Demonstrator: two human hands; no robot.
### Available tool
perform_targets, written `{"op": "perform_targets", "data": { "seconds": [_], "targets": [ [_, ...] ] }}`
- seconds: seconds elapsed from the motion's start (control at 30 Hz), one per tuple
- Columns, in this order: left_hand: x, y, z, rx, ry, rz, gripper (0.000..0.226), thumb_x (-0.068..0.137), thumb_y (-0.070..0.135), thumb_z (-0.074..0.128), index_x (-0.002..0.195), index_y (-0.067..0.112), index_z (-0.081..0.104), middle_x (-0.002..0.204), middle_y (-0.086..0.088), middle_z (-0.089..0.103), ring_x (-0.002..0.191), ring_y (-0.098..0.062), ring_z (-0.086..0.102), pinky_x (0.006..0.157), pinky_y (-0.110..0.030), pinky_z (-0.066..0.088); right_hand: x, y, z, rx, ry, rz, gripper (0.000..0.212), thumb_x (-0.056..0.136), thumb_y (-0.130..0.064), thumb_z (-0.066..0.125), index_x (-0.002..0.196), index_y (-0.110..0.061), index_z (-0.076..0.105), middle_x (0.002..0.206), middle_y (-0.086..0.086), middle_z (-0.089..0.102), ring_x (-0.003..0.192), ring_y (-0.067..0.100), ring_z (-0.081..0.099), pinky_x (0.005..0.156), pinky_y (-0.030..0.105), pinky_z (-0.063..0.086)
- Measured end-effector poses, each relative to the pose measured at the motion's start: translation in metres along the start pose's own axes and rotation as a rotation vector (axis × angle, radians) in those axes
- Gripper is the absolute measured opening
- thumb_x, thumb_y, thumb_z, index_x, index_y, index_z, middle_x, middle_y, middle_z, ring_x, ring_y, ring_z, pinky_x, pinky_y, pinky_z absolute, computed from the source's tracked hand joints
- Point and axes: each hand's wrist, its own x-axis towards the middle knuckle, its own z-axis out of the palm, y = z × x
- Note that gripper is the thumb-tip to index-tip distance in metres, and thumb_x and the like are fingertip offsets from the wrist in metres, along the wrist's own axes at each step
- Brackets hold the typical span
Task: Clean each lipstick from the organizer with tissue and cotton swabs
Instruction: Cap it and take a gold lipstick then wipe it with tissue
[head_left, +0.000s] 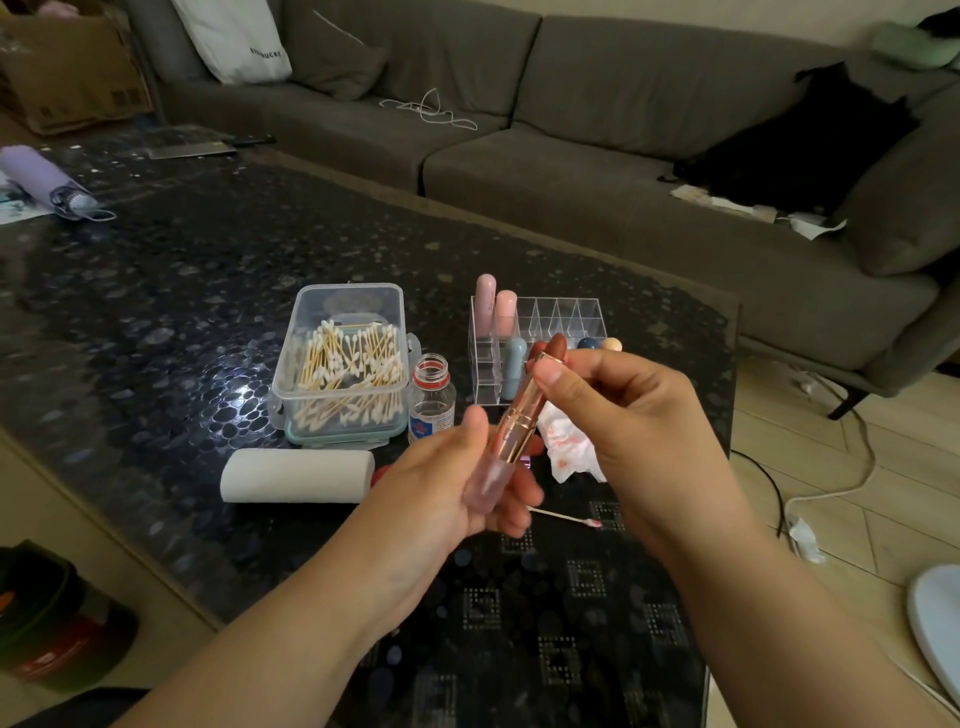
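Lipstick (522, 410) is sitting tilted between your hands: your left hand (457, 488) is gripping its pink base, your right hand (613, 405) is pinching the top near the bullet. Stained tissue (563, 447) is lying just behind your right hand, used swab (566, 518) just under it, organizer (535, 343) beyond.

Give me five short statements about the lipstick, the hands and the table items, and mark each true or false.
1. The right hand pinches the open lipstick near its top. True.
2. The swab box has its lid on. False: it is open.
3. The small bottle is uncapped. True.
4. The organizer is full. False: several compartments are empty.
5. The left hand rests flat on the table. False: it holds the lipstick's translucent base.
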Motion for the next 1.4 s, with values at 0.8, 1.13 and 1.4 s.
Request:
{"op": "perform_targets", "data": {
  "seconds": [0.8,1.13,1.4],
  "targets": [
    [0.006,-0.004,-0.004,0.034,0.089,0.063,0.033,0.078,0.033,0.057,0.099,0.009,0.065,0.076,-0.001,0.07,0.069,-0.013,0.066,0.066,-0.024,0.055,0.008,0.004,-0.014,-0.139,-0.037,0.103,0.058,0.066,-0.052,0.064,0.118,-0.027,0.064,0.099,-0.002,0.07,0.093,0.008,0.065,0.077,0.014,0.051],
    [0.014,-0.009,-0.007,0.098,0.173,0.041,0.018,0.087,0.028,0.056,0.097,0.014,0.061,0.07,0.007,0.066,0.065,-0.01,0.059,0.066,-0.027,0.051,0.034,0.066,-0.05,-1.052,0.013,0.495,0.049,0.086,-0.049,0.061,0.122,-0.015,0.056,0.116,0.004,0.056,0.09,0.015,0.049,0.074,0.026,0.039],
    [0.017,-0.01,-0.002,0.155,0.16,0.051,0.015,0.092,0.024,0.054,0.1,0.013,0.06,0.07,0.008,0.068,0.064,-0.008,0.059,0.069,-0.028,0.053,0.036,0.07,-0.032,-1.001,-0.017,0.512,0.023,0.094,-0.026,0.054,0.112,-0.012,0.06,0.092,0.002,0.059,0.075,0.013,0.056,0.061,0.023,0.044]
  ]
}}
